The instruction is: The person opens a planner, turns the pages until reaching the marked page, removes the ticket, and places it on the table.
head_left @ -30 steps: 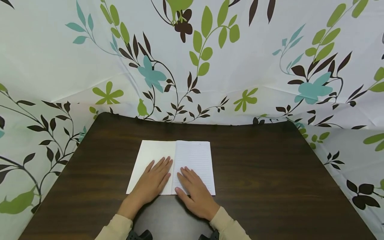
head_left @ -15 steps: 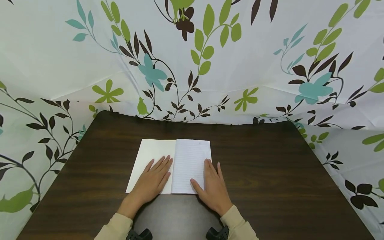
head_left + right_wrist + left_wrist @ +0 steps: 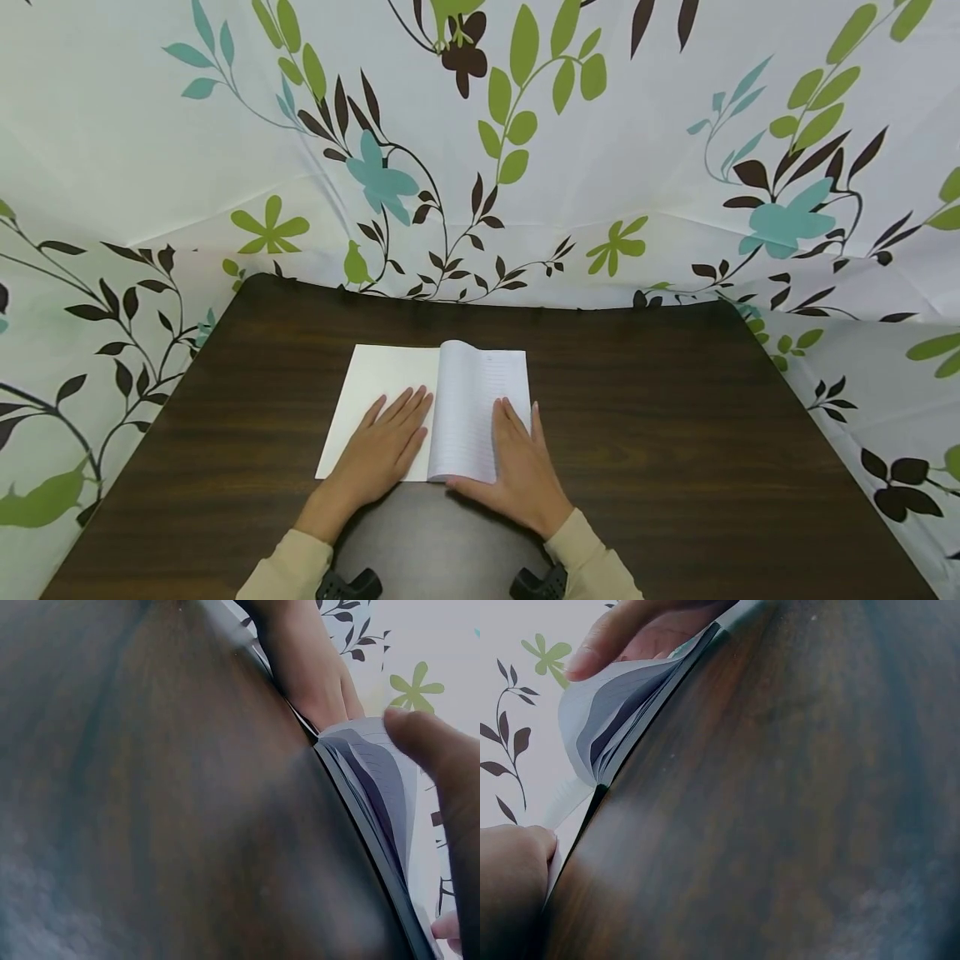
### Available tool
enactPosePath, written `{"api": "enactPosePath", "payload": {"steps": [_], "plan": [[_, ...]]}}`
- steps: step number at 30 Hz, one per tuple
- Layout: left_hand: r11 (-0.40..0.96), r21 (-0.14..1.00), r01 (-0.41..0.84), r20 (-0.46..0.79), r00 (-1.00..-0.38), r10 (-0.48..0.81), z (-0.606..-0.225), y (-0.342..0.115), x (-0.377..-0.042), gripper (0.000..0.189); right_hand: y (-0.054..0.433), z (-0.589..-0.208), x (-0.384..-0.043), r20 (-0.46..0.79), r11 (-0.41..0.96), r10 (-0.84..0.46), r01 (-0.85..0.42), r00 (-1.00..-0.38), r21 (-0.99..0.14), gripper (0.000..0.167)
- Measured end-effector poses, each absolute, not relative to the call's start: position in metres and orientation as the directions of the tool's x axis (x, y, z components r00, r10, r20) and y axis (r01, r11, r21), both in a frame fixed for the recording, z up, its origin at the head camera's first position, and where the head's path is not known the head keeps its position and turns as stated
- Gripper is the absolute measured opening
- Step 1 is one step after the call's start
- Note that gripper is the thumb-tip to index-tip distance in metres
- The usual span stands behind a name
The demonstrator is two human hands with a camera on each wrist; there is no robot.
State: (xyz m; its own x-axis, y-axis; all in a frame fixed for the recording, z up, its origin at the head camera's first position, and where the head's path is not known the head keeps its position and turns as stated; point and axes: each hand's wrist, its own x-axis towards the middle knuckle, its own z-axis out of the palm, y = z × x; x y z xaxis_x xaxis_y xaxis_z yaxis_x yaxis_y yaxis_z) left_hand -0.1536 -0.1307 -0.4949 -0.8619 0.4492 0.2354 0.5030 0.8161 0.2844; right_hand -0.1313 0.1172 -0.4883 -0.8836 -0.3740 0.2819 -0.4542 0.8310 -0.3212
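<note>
An open notebook point(image 3: 372, 375) lies on the dark wooden table. My left hand point(image 3: 382, 454) rests flat on its blank left side, fingers spread towards the fold. On the lined right side is my right hand point(image 3: 519, 483), its fingers straight and its thumb pointing left along the near edge. A lined page point(image 3: 456, 408) bulges up between the fold and those fingers. The left wrist view shows the right thumb point(image 3: 592, 660) touching the top of the curved pages point(image 3: 592, 712), which fan apart at the near edge. In the right wrist view, the left hand point(image 3: 311, 682) lies beyond the fold.
Brown table surface point(image 3: 660, 433) surrounds the notebook. A white cloth with printed leaves and flowers point(image 3: 585, 150) hangs behind the table and at its sides. Black wrist devices point(image 3: 351, 586) sit below both hands.
My right hand first moved right to the notebook's outer edge, then slid back left a little. The right page now bulges upward where it lay flatter before. My left hand stays put.
</note>
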Motion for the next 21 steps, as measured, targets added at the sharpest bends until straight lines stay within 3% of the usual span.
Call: {"api": "enactPosePath", "payload": {"steps": [7, 12, 21], "plan": [[0.817, 0.290, 0.499, 0.224, -0.865, 0.449, -0.493, -0.130, -0.153, 0.053, 0.118, -0.488, -0.130, 0.328, 0.835, -0.399, -0.487, -0.856, -0.257, 0.118], [0.812, 0.301, 0.501, 0.242, -0.863, 0.443, -0.492, -0.129, -0.152, 0.052, 0.120, -0.488, -0.129, 0.367, 0.828, -0.421, -0.517, -0.830, -0.218, 0.108], [0.818, 0.298, 0.492, 0.222, -0.869, 0.442, -0.492, -0.129, -0.152, 0.054, 0.131, -0.492, -0.126, 0.459, 0.802, -0.371, -0.528, -0.807, -0.280, 0.082]]}}
